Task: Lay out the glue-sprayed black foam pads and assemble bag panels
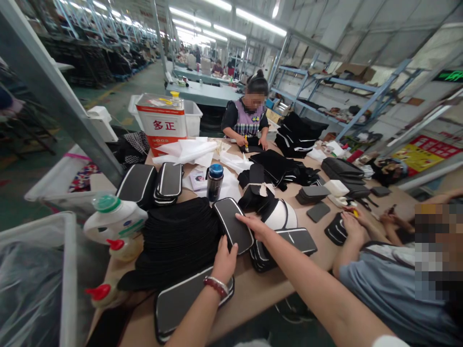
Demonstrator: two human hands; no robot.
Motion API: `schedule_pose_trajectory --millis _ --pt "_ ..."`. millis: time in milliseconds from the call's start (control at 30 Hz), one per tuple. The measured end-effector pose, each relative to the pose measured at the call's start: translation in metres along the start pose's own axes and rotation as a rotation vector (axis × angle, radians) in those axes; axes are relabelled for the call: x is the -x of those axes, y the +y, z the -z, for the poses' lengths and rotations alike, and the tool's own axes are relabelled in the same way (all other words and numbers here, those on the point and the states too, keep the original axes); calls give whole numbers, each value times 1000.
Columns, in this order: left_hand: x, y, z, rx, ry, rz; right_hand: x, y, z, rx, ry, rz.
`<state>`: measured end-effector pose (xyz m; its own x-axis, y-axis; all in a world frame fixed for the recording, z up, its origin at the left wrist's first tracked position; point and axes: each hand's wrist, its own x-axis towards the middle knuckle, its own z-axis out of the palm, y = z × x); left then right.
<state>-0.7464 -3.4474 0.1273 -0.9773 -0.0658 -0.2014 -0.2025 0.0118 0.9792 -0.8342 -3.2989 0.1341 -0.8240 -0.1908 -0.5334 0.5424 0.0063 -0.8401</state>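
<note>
A dark grey, rounded rectangular panel [231, 221] with a white edge line is held up at a tilt in front of me. My left hand [224, 260] grips its lower left edge, a bracelet around the wrist. On its right side, my right hand [255, 227] holds the panel with fingers across the face and edge. A large fanned stack of black fabric pieces [177, 241] lies just left of it. Below my left forearm rests a bigger grey panel [188, 299] with white edging. Another pile of grey panels [282, 248] sits to the right, partly behind my right arm.
Glue bottles with red caps [123, 248] and a white jug [114, 219] line the table's left side. A blue-lidded bottle [215, 182] stands beyond the stack. One co-worker [249, 115] works opposite; another person's hand [352, 226] is at the right.
</note>
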Motion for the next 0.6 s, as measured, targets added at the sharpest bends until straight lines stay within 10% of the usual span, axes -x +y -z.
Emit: schedule_pose_trajectory --millis 400,600 --pt "25 6 -10 -10 -28 -53 19 19 13 -330 -35 135" --pt "28 24 15 32 11 -59 44 17 23 -394 -14 213"
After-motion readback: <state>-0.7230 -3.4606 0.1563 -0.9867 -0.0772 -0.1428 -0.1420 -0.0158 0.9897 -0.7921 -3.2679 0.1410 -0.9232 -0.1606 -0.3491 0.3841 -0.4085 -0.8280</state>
